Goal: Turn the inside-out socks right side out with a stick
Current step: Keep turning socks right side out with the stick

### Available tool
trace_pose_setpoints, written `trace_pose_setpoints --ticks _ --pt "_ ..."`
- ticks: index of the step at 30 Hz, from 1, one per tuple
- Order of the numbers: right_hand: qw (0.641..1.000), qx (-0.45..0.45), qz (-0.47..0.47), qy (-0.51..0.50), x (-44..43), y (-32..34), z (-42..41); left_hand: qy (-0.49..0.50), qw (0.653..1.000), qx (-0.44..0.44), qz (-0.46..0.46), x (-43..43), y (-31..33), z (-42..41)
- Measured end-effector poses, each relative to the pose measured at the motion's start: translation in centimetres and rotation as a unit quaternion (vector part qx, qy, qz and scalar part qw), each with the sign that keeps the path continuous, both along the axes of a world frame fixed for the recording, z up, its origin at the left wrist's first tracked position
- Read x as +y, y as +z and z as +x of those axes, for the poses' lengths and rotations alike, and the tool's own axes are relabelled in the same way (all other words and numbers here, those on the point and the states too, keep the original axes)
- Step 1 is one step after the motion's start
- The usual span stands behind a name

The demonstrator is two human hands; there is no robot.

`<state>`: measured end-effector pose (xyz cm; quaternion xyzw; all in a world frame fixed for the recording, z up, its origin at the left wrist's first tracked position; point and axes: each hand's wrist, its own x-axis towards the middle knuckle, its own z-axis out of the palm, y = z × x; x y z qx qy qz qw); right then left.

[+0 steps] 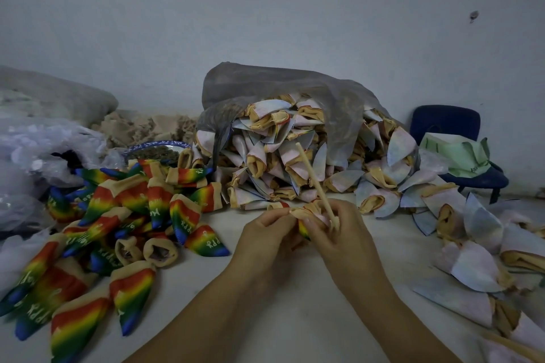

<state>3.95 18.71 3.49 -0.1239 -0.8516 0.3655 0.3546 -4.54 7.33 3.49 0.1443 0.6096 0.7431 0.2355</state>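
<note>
Dozens of pale inside-out socks (280, 162) are spilled from a grey plastic bag (265, 88) just behind the work, and the largest risk is judged to lie there. The raised end of the stick (314, 180) points toward that heap, so a hard swing could knock unturned socks down among the finished ones.

Next, the held sock (308, 216) could be overstretched, or its seam strained, if the stick is forced in off-centre, since the fabric is bunched tight. It is kept above the counter (295, 312) between both hands, with rainbow print showing at its lower edge and pale reverse above, so it is taken to be partly turned. The left grip (265, 233) is closed on the bunched fabric. The right grip (342, 233) is clamped on the fabric and the stick's lower end together. That end is hidden by fingers and cloth, so a slip there could jab a fingertip or poke through the toe.

A pile of rainbow socks (132, 215) is spread to the left, and further unturned socks (477, 247) lie to the right; neither is seen to block the hands. Clear plastic bags (44, 141) are heaped at far left, a blue chair (445, 124) stands behind at right, and a blue-rimmed plate (159, 149) is half hidden behind the rainbow pile.
</note>
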Motion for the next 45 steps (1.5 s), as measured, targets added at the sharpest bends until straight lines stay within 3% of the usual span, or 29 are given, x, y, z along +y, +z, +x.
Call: trace_pose_setpoints --ticks 2,6,9,13,19,25,33,36,41,43,45 --pt "0.999 0.028 0.002 -0.021 0.0 0.1 0.1 -0.031 0.995 -0.066 0.061 0.2 -0.1 -0.1" --pt "0.996 0.030 0.057 -0.057 0.6 -0.1 0.2 -0.093 0.986 -0.096 0.101 0.5 -0.1 0.2" --pt "0.997 0.040 0.060 -0.041 0.7 -0.4 0.4 -0.062 0.995 -0.044 0.068 0.7 -0.6 0.2" --pt "0.993 0.085 -0.063 -0.046 0.5 0.0 0.8 0.060 0.993 0.082 -0.055 0.5 -0.7 -0.3" --pt "0.998 0.028 -0.064 0.008 -0.4 0.1 0.0 0.109 0.970 0.204 -0.080 0.5 -0.8 0.0" --pt "1.000 0.010 -0.008 0.024 -0.6 -0.3 -0.2 0.098 0.991 0.085 -0.026 0.4 -0.8 0.2" --pt "0.991 0.030 -0.128 0.030 -0.5 -0.2 -0.2 -0.011 0.995 -0.052 0.087 0.4 -0.4 0.4" --pt "0.996 0.003 -0.082 0.027 -0.3 -0.1 -0.1 -0.044 0.988 -0.089 0.119 0.1 -0.4 0.2" --pt "0.996 -0.045 0.075 -0.012 -0.1 0.1 -0.1 -0.062 0.978 -0.138 0.140 0.0 -0.5 -0.1" --pt "0.995 -0.055 0.086 -0.021 -0.1 0.0 -0.1 -0.066 0.975 -0.151 0.148 0.1 -0.6 -0.2" --pt "0.997 -0.057 0.036 -0.030 0.0 -0.1 -0.1 -0.083 0.975 -0.146 0.144 0.2 -0.5 -0.2"
